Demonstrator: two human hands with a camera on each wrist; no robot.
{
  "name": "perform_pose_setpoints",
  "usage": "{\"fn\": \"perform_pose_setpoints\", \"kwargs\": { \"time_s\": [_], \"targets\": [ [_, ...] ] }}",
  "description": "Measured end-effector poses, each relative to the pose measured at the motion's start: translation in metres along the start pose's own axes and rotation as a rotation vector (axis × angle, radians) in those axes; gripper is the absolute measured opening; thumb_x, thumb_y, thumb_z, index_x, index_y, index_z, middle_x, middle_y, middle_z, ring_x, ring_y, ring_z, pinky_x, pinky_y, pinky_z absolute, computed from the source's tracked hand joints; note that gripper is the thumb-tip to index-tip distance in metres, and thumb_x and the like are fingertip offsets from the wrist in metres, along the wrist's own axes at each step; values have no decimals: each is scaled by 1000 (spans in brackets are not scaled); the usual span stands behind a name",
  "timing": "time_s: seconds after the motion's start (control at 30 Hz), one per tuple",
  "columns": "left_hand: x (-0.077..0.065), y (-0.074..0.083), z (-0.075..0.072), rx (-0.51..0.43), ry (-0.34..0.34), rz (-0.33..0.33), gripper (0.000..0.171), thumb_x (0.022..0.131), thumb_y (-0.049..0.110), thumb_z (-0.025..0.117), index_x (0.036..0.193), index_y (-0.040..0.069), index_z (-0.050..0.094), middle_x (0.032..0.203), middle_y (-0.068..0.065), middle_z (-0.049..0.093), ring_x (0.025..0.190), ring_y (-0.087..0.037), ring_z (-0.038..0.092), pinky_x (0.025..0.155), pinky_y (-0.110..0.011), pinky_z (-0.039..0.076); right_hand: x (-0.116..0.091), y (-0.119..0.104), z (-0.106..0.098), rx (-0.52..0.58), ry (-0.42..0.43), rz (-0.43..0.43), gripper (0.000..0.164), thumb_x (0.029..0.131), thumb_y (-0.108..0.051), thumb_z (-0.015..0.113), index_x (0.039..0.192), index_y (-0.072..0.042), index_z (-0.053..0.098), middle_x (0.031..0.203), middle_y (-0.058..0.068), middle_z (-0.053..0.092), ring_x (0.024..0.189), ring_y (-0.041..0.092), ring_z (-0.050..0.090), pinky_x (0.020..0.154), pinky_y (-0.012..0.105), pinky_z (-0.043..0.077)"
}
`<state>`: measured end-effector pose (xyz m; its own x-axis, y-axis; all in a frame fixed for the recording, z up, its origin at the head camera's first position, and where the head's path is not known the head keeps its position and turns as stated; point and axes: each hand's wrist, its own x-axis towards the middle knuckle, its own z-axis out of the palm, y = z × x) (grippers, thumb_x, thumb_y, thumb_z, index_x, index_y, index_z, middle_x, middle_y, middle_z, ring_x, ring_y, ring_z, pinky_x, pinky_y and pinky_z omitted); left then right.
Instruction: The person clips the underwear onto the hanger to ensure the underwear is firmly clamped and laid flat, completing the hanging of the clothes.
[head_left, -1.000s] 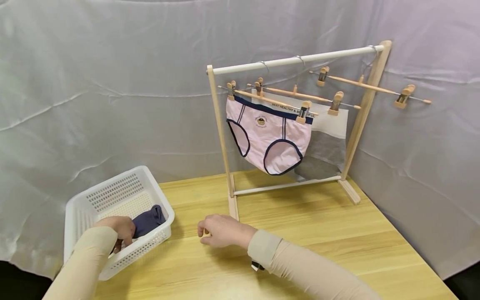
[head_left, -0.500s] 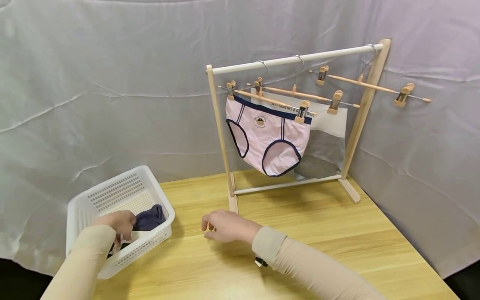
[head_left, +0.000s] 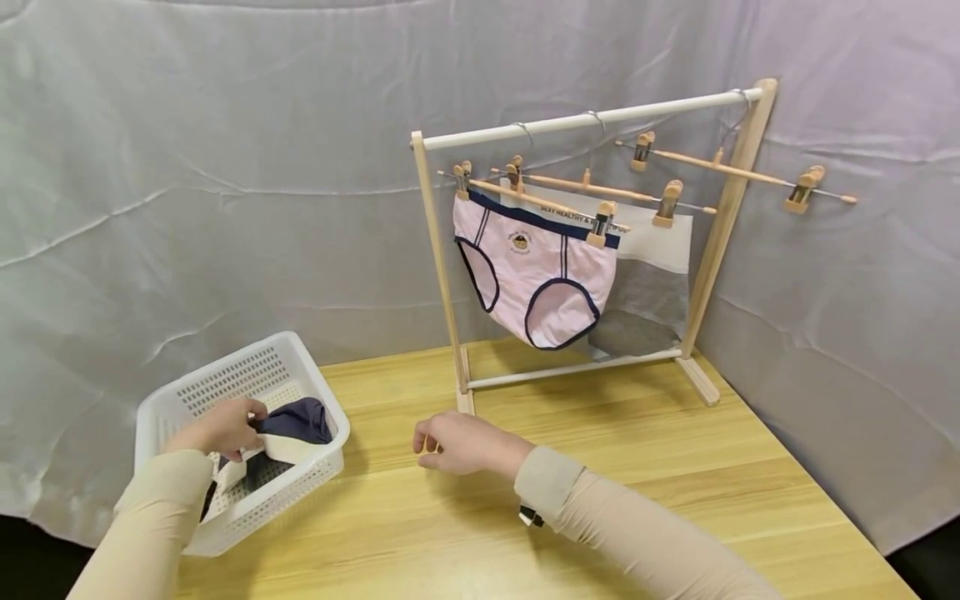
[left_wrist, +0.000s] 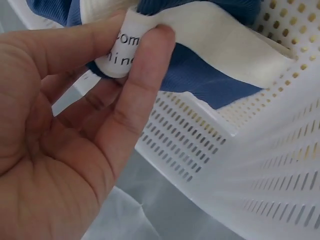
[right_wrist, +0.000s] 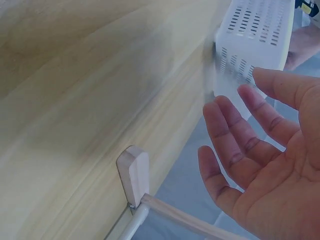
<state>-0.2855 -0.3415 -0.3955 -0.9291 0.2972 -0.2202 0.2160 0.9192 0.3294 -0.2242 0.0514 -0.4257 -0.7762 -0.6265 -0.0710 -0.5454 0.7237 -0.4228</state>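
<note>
My left hand (head_left: 219, 427) reaches inside the white basket (head_left: 321, 385) and pinches the lettered white waistband of navy underpants (head_left: 298, 419). In the left wrist view, thumb and fingers grip the band, and the ribbed navy cloth (left_wrist: 210, 80) lies folded around it, partly out of frame. Some dark cloth also shows below the hand near the basket's front wall. My right hand (head_left: 461, 444) hovers over the table, fingers loosely bent and holding nothing; the right wrist view shows its palm (right_wrist: 270, 175) and relaxed fingers.
A small wooden rack (head_left: 555, 123) stands behind my right hand. Pink briefs (head_left: 525, 267) with navy trim hang from one clip hanger, a white and grey garment (head_left: 652, 292) from another. A third hanger (head_left: 720, 167) holds no clothes. Grey curtain (head_left: 225, 167) lines the back.
My left hand has lifted slightly in the basket, drawing up the underpants so that more white waistband shows. The right hand has drifted a little to the right.
</note>
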Motion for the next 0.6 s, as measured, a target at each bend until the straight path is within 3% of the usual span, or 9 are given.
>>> {"fn": "perform_pose_setpoints", "kwargs": {
  "time_s": [0.17, 0.33, 0.6],
  "targets": [
    [-2, 5, -8, 80, 75, 39, 25, 81, 0, 75, 105, -5, 70, 94, -28, 71, 58, -17, 71, 62, -35, 60, 0, 3, 0, 1, 7, -7, 15, 104, -27, 72, 117, -18, 75, 110, -3, 75, 92, 6, 65, 85, 26, 55],
    [-6, 10, -17, 130, 152, 96, 21, 79, 1, 79, 99, -1, 73, 85, -17, 72, 59, -17, 67, 66, -38, 54, 1, 5, -3, 0, 18, -35, 15, 105, -23, 71, 117, -16, 74, 107, -2, 75, 91, 7, 65, 84, 25, 55],
    [-8, 27, -29, 227, 304, 203, 19, 72, 3, 81, 86, 9, 71, 80, -7, 69, 76, -26, 60, 74, -49, 49, 2, 5, -10, 28, 29, -53, 16, 105, -20, 70, 118, -12, 74, 106, 1, 75, 89, 7, 65, 84, 25, 55]
  ]
}}
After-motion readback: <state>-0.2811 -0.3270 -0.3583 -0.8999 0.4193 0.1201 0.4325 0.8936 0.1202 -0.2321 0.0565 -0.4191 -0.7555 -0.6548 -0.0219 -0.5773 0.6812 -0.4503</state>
